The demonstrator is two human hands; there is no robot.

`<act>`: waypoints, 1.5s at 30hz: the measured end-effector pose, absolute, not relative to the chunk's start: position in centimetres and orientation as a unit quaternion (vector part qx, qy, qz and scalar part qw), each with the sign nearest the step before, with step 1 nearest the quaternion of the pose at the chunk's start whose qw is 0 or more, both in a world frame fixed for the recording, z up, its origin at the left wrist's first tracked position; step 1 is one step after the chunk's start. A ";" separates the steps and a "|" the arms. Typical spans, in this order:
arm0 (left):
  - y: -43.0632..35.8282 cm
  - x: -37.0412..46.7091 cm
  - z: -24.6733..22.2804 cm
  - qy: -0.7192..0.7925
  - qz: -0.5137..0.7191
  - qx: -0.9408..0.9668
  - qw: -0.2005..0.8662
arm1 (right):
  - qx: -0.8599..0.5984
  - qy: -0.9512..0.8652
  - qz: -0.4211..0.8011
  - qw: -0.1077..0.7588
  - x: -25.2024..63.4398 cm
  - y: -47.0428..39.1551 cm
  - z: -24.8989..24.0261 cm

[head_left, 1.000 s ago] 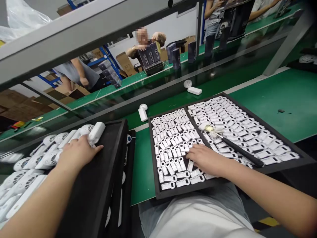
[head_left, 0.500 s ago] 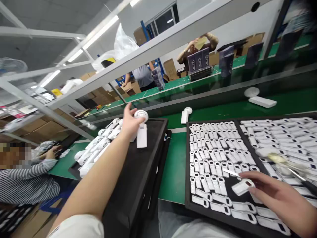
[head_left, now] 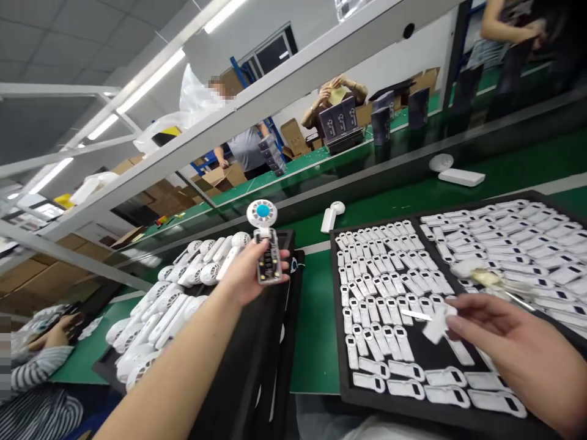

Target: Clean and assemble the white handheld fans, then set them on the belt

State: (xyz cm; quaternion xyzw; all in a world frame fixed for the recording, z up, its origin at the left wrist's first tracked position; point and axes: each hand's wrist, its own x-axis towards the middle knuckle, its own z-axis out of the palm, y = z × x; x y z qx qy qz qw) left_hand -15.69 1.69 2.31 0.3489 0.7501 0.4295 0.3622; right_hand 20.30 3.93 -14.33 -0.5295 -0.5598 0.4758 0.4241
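Note:
A white handheld fan (head_left: 268, 264) with a round head and blue centre is upright in my left hand (head_left: 245, 272); its handle shows dark inner parts. My left fingers wrap round that handle, over the black tray (head_left: 287, 241). Between thumb and fingers, my right hand (head_left: 513, 342) pinches a small white piece (head_left: 436, 325), with a thin white strip beside it. Below that hand lies a black foam tray (head_left: 343, 382) with rows of white covers (head_left: 406, 388). Many white fans (head_left: 167, 305) lie together on the left of the black tray.
Two white fans (head_left: 329, 220) (head_left: 461, 177) lie on the green bench (head_left: 316, 318). Metal beams (head_left: 293, 73) cross ahead. Boxes (head_left: 339, 119) and people stand beyond; a person in striped sleeves (head_left: 32, 366) sits at left.
The fan in my left hand has turned, showing its blue centre and inner parts. The view has shifted, revealing more fans at left. The small piece in my right hand has tilted.

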 end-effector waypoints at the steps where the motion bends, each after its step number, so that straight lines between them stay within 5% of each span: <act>1: 1.9 -13.7 2.1 0.712 0.445 0.340 0.424 | -0.513 -0.536 0.523 0.419 19.3 3.9 -13.0; 4: 2.2 -7.7 0.8 0.590 0.454 0.350 0.569 | -0.453 -0.475 0.598 0.460 16.0 3.5 -9.0; 10: 2.5 -1.9 -0.9 0.504 0.391 0.442 0.630 | -0.412 -0.405 0.657 0.484 13.4 3.8 -5.5; 28: 1.3 -2.1 -5.8 0.541 0.416 0.488 0.544 | -0.450 -0.507 0.546 0.492 12.7 3.6 -8.0; 31: 1.9 -2.2 -5.5 0.515 0.425 0.449 0.594 | -0.462 -0.652 0.410 0.440 15.2 4.7 -10.3; 36: 2.2 -2.3 -4.6 0.472 0.451 0.320 0.687 | -0.647 -0.738 0.038 0.188 24.2 8.1 -16.5; 40: 2.2 -2.4 -4.2 0.454 0.458 0.295 0.704 | -0.653 -0.747 0.026 0.123 28.3 9.0 -19.1; 45: 2.5 -2.7 -3.9 0.428 0.493 0.293 0.699 | -0.651 -0.746 0.042 0.133 28.5 8.2 -16.1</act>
